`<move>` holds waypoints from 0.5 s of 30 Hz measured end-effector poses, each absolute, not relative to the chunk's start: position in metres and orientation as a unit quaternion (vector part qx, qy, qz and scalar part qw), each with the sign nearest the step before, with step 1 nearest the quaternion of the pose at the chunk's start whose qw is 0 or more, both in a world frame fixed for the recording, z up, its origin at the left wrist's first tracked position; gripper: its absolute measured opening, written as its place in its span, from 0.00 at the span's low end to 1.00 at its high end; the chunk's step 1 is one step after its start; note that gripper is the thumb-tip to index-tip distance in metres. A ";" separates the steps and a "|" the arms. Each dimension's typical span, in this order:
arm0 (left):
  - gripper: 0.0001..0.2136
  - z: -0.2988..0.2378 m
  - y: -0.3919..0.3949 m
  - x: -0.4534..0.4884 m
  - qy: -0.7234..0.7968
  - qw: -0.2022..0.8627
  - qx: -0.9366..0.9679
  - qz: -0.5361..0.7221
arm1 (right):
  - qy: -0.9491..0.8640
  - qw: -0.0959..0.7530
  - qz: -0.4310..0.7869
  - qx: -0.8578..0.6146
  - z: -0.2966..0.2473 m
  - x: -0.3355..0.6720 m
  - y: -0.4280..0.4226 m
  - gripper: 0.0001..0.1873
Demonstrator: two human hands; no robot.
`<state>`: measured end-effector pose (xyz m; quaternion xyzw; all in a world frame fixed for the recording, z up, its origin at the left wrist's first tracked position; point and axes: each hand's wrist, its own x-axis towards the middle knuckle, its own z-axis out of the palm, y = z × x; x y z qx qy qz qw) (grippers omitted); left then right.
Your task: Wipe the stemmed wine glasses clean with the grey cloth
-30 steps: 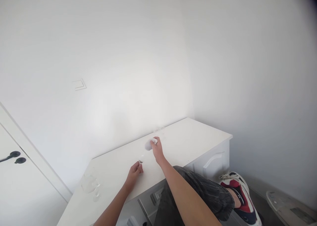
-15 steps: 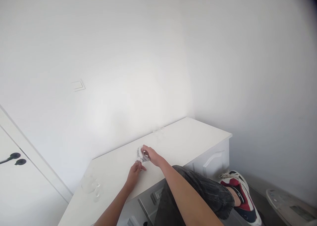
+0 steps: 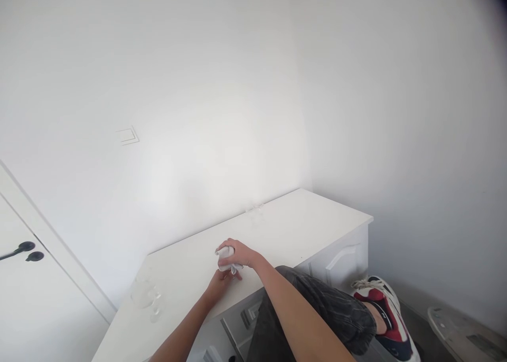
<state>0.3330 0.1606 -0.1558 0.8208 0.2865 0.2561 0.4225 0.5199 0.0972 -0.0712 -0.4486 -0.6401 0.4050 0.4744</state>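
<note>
A crumpled white cloth (image 3: 225, 253) is in my right hand (image 3: 241, 253), whose fingers curl round it above the white cabinet top (image 3: 277, 235). Just below it, my left hand (image 3: 221, 284) is closed, its fingertips tucked under the cloth. Whatever the left fingers grip is hidden by the cloth and my right hand. To the left, a clear glass vessel (image 3: 143, 294) rests on the cabinet top, with a small clear piece (image 3: 156, 312) beside it. Both are hard to make out against the white.
Small clear objects (image 3: 254, 209) stand at the back edge by the wall. My bent leg (image 3: 328, 298) and a red, white and navy shoe (image 3: 386, 314) are at the cabinet's front right. A pale scale-like object (image 3: 461, 330) lies lower right. A door handle (image 3: 24, 247) is far left.
My right hand has turned over the cloth and come slightly lower, bunching it up. My left hand has shifted a little to the right and down beneath it.
</note>
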 end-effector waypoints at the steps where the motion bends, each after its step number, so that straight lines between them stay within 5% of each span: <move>1: 0.23 -0.156 0.160 0.333 0.288 0.421 0.820 0.258 | -0.647 0.476 0.388 -0.451 -0.072 0.519 0.098 0.29; 5: 0.23 -0.154 0.160 0.334 0.293 0.417 0.820 0.260 | -0.660 0.476 0.354 -0.461 -0.076 0.517 0.100 0.34; 11: 0.20 -0.147 0.161 0.333 0.320 0.409 0.815 0.257 | -0.637 0.461 0.307 -0.537 -0.082 0.511 0.096 0.18; 15: 0.18 -0.149 0.164 0.334 0.339 0.405 0.797 0.292 | -0.700 0.465 0.237 -0.487 -0.081 0.507 0.092 0.16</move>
